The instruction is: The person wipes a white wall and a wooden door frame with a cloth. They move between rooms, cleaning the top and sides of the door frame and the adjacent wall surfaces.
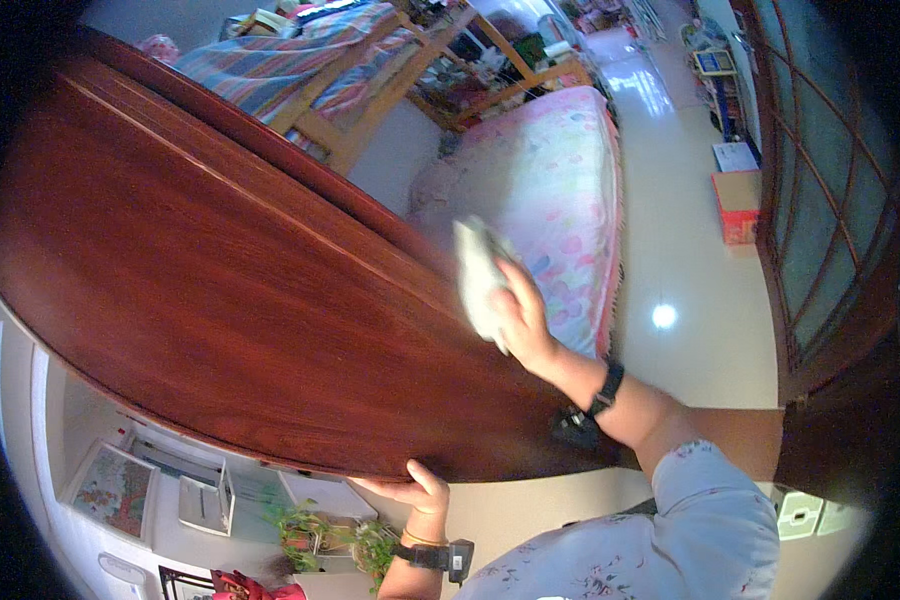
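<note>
A dark reddish-brown wooden door [255, 315] fills much of the view, slanting across from upper left to lower right. My left hand [420, 487] grips its near edge, thumb on the face and the fingers partly hidden. Bunched in my right hand [525, 319] is a whitish cloth [480, 289], blurred by motion. The cloth is at the far edge of the door, beside the raised moulding [285, 202]; I cannot tell whether it presses on the wood. Black bands circle both wrists.
Past the door lies a bed with a pink floral cover [555, 180], below a wooden bunk frame [330, 135]. A red-sided cardboard box [736, 210] sits on the tiled floor [682, 360] by a glazed door [825, 172]. Potted plants [371, 547] stand at lower left.
</note>
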Motion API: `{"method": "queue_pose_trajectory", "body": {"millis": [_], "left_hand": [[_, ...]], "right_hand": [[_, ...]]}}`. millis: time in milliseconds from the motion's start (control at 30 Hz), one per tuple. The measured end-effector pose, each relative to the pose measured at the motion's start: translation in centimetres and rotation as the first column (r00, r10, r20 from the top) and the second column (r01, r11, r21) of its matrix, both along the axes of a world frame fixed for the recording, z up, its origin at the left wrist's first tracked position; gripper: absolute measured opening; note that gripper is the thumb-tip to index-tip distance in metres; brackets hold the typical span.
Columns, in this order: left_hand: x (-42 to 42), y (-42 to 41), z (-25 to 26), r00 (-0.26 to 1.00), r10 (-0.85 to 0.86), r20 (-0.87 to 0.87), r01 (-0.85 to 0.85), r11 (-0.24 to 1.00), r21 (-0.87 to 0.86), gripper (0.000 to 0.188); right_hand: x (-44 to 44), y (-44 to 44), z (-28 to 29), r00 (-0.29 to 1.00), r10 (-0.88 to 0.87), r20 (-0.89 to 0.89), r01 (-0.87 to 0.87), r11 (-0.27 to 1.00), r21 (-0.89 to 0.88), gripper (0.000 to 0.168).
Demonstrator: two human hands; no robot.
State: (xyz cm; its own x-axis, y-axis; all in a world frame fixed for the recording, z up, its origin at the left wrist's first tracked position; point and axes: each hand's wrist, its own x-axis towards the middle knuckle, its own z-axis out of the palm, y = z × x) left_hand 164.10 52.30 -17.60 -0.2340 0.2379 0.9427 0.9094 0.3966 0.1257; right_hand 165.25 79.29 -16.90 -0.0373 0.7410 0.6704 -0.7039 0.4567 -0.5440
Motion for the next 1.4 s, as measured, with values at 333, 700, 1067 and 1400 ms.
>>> {"method": "queue_pose_trajectory", "body": {"millis": [333, 700, 1067, 1400], "left_hand": [[0.0, -0.7, -1.3, 0.998, -0.003, 0.07, 0.001, 1.0, 0.027, 0.08], [0.4, -1.2, -2.1, 0.988, 0.014, 0.152, -0.027, 0.996, 0.081, 0.079], [-0.3, -0.2, -1.5, 0.985, -0.105, 0.139, 0.083, 0.984, 0.158, 0.078], [0.9, 1.2, -0.3, 0.982, -0.104, 0.159, 0.081, 0.985, 0.149, 0.072]], "right_hand": [[-7.5, 2.0, 31.8, 0.968, -0.194, -0.16, 0.251, 0.805, 0.538, 0.043], [-2.8, 1.4, -6.1, 0.938, -0.257, 0.234, 0.085, 0.822, 0.563, 0.039], [0.3, -2.8, -31.0, 0.686, 0.13, 0.715, 0.021, 0.98, -0.198, 0.036], [-2.3, -3.6, -15.5, 0.901, -0.163, 0.402, 0.148, 0.987, 0.068, 0.049]]}}
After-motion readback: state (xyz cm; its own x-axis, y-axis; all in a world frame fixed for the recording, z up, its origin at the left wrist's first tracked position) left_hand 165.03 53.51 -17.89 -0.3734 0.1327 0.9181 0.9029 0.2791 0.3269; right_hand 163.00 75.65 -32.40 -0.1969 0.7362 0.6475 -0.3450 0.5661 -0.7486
